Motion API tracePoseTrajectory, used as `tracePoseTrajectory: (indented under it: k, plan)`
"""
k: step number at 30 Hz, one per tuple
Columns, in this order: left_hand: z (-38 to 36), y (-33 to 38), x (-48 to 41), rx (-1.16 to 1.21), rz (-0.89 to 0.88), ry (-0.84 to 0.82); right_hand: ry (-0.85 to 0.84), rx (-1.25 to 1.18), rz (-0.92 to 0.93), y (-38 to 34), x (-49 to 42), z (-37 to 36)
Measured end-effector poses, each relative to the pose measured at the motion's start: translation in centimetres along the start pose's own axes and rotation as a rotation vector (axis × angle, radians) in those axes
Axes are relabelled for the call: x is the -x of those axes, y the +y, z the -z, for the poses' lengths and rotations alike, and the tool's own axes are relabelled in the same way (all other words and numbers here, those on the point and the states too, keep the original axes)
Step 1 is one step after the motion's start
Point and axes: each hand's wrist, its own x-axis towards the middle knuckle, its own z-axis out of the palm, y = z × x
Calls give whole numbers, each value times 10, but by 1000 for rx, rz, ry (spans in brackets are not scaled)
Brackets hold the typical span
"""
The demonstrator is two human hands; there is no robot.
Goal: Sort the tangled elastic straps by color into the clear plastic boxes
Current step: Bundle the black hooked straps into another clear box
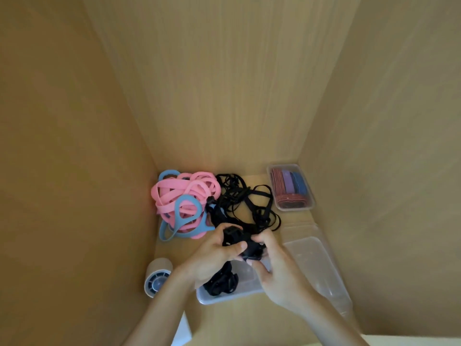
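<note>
Both hands work over the front of the shelf board: left hand (214, 255) and right hand (277, 268) each curl round a wad of black strap (245, 248), which trails back into the black tangle (244, 203) at mid-back. Under them sits 1 clear box (224, 298) holding black straps (220, 283). Pink and blue straps (182, 201) fill the back-left corner; a 2nd box (294, 209) of coloured bands sits back-right. Black is probably being gathered now; the next move calls for teasing the wad loose, then dropping it in.
</note>
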Motion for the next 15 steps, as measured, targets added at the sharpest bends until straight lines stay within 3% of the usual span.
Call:
tracePoseTrajectory:
  k: [4,9,15]
  plan:
    - [2,-2,5,23,67,-60,50,138,15,-2,13,-7]
    - [-5,-6,13,12,108,-12,126,211,-9,-3,24,-12]
    - [-6,-6,22,-370,-153,264,222,241,-65,-4,30,-17]
